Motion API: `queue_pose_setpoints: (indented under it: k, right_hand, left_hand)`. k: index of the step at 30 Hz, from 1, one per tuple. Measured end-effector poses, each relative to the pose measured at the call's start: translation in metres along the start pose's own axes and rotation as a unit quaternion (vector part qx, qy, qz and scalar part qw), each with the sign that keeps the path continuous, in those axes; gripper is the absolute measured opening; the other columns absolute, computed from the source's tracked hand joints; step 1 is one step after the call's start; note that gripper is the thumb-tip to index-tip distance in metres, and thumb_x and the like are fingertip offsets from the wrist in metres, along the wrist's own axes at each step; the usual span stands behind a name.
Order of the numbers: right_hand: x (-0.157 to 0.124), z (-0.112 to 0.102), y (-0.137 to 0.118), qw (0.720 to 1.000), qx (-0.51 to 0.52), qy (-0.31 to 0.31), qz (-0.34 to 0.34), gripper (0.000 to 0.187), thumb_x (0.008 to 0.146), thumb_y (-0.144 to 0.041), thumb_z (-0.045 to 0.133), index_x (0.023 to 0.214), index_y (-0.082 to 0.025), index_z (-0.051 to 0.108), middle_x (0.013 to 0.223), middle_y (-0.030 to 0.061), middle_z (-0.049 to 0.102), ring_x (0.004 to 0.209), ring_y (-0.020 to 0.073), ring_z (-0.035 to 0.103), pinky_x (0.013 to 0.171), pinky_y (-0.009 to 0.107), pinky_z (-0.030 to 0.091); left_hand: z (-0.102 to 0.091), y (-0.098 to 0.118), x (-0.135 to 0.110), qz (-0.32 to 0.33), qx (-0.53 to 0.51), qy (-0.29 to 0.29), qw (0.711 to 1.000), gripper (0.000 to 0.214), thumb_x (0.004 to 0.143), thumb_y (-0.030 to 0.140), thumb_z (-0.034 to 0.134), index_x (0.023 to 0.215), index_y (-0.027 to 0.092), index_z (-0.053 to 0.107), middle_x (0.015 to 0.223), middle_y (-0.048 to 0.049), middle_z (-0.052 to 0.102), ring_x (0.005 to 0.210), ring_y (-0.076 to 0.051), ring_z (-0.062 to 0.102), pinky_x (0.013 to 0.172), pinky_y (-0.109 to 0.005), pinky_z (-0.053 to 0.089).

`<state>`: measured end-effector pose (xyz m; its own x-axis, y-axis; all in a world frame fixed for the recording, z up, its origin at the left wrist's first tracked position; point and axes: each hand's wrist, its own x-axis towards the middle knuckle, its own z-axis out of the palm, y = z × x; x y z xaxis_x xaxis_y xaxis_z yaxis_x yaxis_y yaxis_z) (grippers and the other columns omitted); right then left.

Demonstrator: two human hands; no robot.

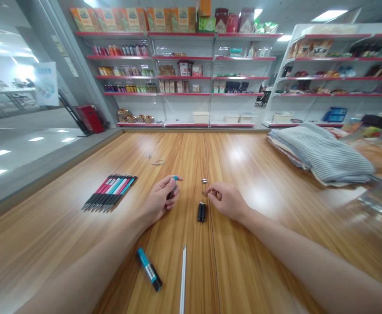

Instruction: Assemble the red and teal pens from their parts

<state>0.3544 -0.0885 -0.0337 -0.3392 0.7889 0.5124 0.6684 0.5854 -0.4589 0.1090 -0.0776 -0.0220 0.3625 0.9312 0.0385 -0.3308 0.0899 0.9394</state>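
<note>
My left hand [160,199] rests on the wooden table [262,183], fingers curled round a small teal-tipped pen part [174,185]. My right hand [226,199] lies a little to the right, fingertips pinched on a tiny metal piece I cannot name. Between the hands lie two short black pen pieces [201,212] and, just beyond, small silver bits [204,180]. Nearer to me lie a teal and black pen barrel [149,269] and a thin white refill [183,279].
A row of several red, teal and black pens [109,192] lies at the left. A small ring and spring [158,162] sit farther out. Folded cloths [321,155] are stacked at the right. Stocked store shelves [184,78] line the back wall.
</note>
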Motion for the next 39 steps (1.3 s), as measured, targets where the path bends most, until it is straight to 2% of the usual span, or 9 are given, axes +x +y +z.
queue_pose_setpoints:
  k: [4,8,12,15,20,27,33,39]
  right_hand:
    - [0.005,0.002,0.001,1.0,0.0,-0.012,-0.006,0.012,0.082,-0.016,0.056,0.087,-0.021,0.066,0.076,0.0013,0.063,0.069,0.0132,0.057,0.066,0.025,0.042]
    - [0.005,-0.002,0.002,1.0,0.005,-0.002,-0.025,0.012,0.082,-0.016,0.056,0.088,-0.02,0.066,0.077,0.0017,0.063,0.07,0.0132,0.056,0.066,0.025,0.042]
    - [0.001,-0.006,-0.005,0.997,0.009,-0.019,-0.069,0.011,0.084,-0.018,0.056,0.09,-0.02,0.065,0.075,0.0013,0.061,0.073,0.0137,0.057,0.069,0.026,0.042]
    - [-0.001,-0.005,-0.01,0.996,-0.012,-0.024,-0.086,0.01,0.085,-0.019,0.056,0.09,-0.02,0.064,0.078,0.0019,0.062,0.078,0.0145,0.057,0.073,0.027,0.043]
    - [-0.003,0.0,-0.008,0.998,-0.052,-0.007,-0.021,0.011,0.086,-0.019,0.054,0.09,-0.021,0.065,0.084,0.0034,0.063,0.081,0.0153,0.059,0.074,0.027,0.044]
    - [-0.002,0.001,0.002,0.998,-0.055,-0.018,0.003,0.017,0.088,-0.023,0.055,0.099,-0.023,0.067,0.085,0.0034,0.062,0.077,0.0147,0.059,0.069,0.027,0.045]
    - [-0.002,-0.002,-0.005,0.999,-0.024,-0.009,-0.044,0.017,0.088,-0.021,0.054,0.099,-0.023,0.067,0.09,0.004,0.064,0.085,0.0159,0.06,0.076,0.028,0.045]
    - [-0.003,-0.001,-0.008,0.996,-0.033,-0.051,-0.07,0.015,0.088,-0.025,0.056,0.097,-0.023,0.068,0.085,0.0036,0.063,0.08,0.0144,0.059,0.072,0.026,0.044]
  left_hand:
    - [0.002,-0.003,0.002,-0.012,0.05,-0.033,0.998,0.029,0.091,0.042,0.05,0.111,0.021,0.054,0.066,0.005,0.038,0.04,-0.001,0.023,0.036,-0.014,0.014]
    - [0.001,-0.004,0.003,-0.026,0.083,-0.072,0.994,0.028,0.091,0.041,0.049,0.102,0.016,0.057,0.064,0.0048,0.037,0.041,-0.001,0.02,0.037,-0.015,0.011]
    - [0.001,-0.004,0.002,-0.037,0.112,-0.098,0.988,0.029,0.091,0.042,0.049,0.096,0.014,0.057,0.064,0.0047,0.038,0.04,0.0,0.02,0.037,-0.016,0.01]
    - [0.0,-0.004,0.002,-0.035,0.125,-0.103,0.986,0.03,0.09,0.044,0.05,0.094,0.014,0.056,0.064,0.0046,0.04,0.04,0.0,0.021,0.037,-0.016,0.011]
    - [0.0,-0.004,0.002,-0.022,0.158,-0.102,0.982,0.034,0.089,0.046,0.05,0.094,0.013,0.057,0.066,0.0031,0.045,0.04,-0.001,0.032,0.037,-0.016,0.021]
    - [0.001,-0.004,0.002,-0.005,0.195,-0.104,0.975,0.034,0.091,0.045,0.049,0.093,0.012,0.058,0.067,0.0021,0.047,0.042,-0.002,0.037,0.038,-0.016,0.025]
    - [-0.001,-0.006,0.002,0.0,0.205,-0.11,0.973,0.033,0.09,0.044,0.049,0.092,0.012,0.057,0.068,0.0016,0.047,0.043,-0.002,0.037,0.039,-0.016,0.026]
    - [-0.001,-0.007,0.002,0.003,0.236,-0.113,0.965,0.035,0.09,0.046,0.048,0.093,0.012,0.057,0.067,0.0018,0.047,0.043,-0.003,0.036,0.039,-0.017,0.024]
